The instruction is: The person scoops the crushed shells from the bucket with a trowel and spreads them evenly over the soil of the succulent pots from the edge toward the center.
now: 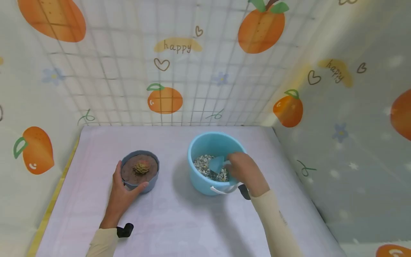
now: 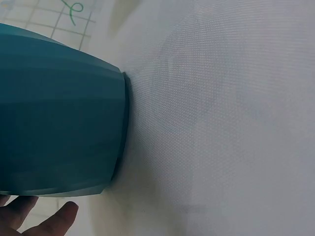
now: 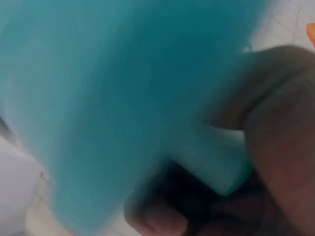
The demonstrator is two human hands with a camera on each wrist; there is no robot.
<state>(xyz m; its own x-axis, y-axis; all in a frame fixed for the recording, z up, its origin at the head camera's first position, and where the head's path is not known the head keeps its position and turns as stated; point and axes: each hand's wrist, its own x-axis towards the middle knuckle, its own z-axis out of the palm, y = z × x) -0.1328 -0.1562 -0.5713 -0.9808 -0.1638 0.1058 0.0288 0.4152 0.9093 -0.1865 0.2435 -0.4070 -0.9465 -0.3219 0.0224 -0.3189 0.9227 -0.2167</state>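
On the left of the head view, my left hand (image 1: 120, 196) grips the side of a blue-grey flower pot (image 1: 150, 185), thumb and fingers spread around it. Brown soil (image 1: 130, 171) fills the pot, with a small succulent (image 1: 141, 167) in its middle. The pot's ribbed wall (image 2: 64, 113) fills much of the left wrist view, its base on the cloth. My right hand (image 1: 245, 169) reaches over the rim of a light blue bucket (image 1: 205, 185) and holds a blue scoop (image 1: 216, 164) by its handle (image 3: 216, 162). The scoop's blade lies at the gravel (image 1: 203, 166) inside.
A white bucket handle (image 1: 223, 191) hangs at the front of the bucket. Pale cloth (image 1: 179, 228) covers the table. Curtains printed with oranges (image 1: 165, 100) stand behind and on both sides.
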